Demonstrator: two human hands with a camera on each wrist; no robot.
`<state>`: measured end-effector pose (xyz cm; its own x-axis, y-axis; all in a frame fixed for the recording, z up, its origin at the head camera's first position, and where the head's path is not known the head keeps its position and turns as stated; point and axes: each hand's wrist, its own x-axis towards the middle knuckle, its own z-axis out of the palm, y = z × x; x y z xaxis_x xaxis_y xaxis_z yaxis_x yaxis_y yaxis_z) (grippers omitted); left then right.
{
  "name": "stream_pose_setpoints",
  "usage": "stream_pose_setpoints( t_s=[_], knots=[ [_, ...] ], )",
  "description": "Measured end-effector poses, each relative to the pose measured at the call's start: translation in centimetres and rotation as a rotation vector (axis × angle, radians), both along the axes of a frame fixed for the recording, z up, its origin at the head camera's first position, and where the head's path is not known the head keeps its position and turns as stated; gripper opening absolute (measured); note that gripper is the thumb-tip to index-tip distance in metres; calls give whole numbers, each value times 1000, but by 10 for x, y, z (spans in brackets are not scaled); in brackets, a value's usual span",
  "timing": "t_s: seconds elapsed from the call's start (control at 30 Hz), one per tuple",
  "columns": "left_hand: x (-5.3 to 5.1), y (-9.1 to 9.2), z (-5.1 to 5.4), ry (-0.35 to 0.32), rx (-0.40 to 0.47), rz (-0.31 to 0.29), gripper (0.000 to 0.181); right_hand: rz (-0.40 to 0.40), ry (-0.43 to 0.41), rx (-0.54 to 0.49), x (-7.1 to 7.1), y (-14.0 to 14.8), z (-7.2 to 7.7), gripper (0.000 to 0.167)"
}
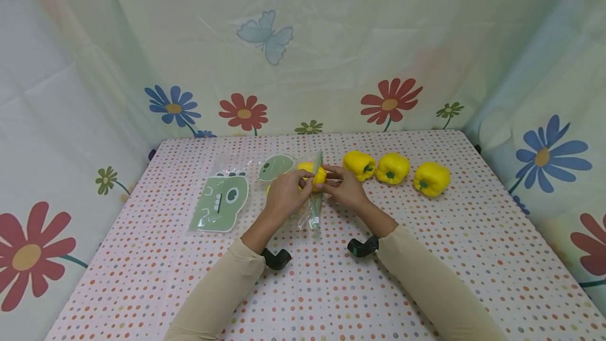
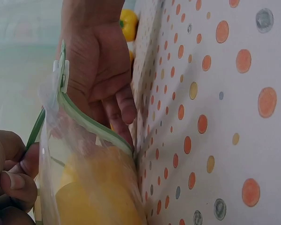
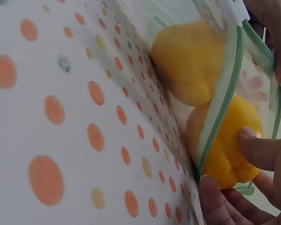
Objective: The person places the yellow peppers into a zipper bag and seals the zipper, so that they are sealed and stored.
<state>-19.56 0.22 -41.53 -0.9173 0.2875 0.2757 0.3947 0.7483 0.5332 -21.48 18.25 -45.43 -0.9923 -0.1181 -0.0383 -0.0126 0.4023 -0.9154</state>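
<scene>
- The held yellow pepper (image 3: 234,152) sat in the mouth of the clear bag (image 1: 276,166), about midway between the desk's (image 1: 326,299) left and right edges, nearer the far edge.
- The right hand (image 1: 347,189) grasped that pepper, thumb against its side; the left hand (image 1: 288,191) pinched the bag's green zip strip (image 3: 227,91).
- The pepper seemed liable to snag on the strip if the mouth sagged narrow.
- The inner pepper (image 3: 187,61) touched it, so pushing hard might have jammed both or stretched the thin film.
- A slack left pinch could have let the mouth fold shut.
- The mouth faced the desk's right edge; the strip ran from far to near.
- The held pepper looked blocky, its stem hidden, so its long axis could not be told.
</scene>
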Motion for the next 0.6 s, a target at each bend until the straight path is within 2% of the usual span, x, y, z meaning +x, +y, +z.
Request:
stream_pose_setpoints(
  t_s=[0.17, 0.47, 0.6],
  knots=[
    [0, 1, -1, -10, -1, 1, 25, -28, 3, -17, 3, 0, -2, 60],
    [0, 1, -2, -24, 6, 7, 25, -50, 33, 14, 7, -2, -2, 59],
    [0, 2, -2, -28, 8, 1, 25, -60, 50, 29, 8, -2, -3, 50]
  ],
)
